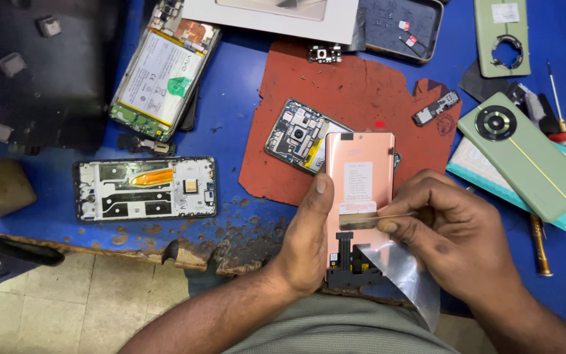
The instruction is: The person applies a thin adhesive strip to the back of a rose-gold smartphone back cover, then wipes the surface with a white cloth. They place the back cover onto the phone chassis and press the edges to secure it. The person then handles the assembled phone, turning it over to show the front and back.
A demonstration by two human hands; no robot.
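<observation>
My left hand (306, 239) grips a copper-backed phone display panel (359, 157) by its left edge, holding it upright above the bench edge. A black flex connector (354, 261) sits at the panel's lower end. My right hand (450, 226) pinches a thin flat strip against the panel's back, beside a white label (358, 182). A clear protective film (406, 278) hangs peeled from the panel's lower right. Behind the panel lies an opened phone body (294, 136) with its circuit board exposed, on a red-brown mat (361, 85).
On the blue bench (230, 98): a phone with an exposed battery (162, 69), a bare phone frame (145, 189), a green phone (525, 154), a green back cover (502, 36), a small circuit board (436, 107), a metal tray (401, 26), a screwdriver (555, 95). The bench's front edge is chipped.
</observation>
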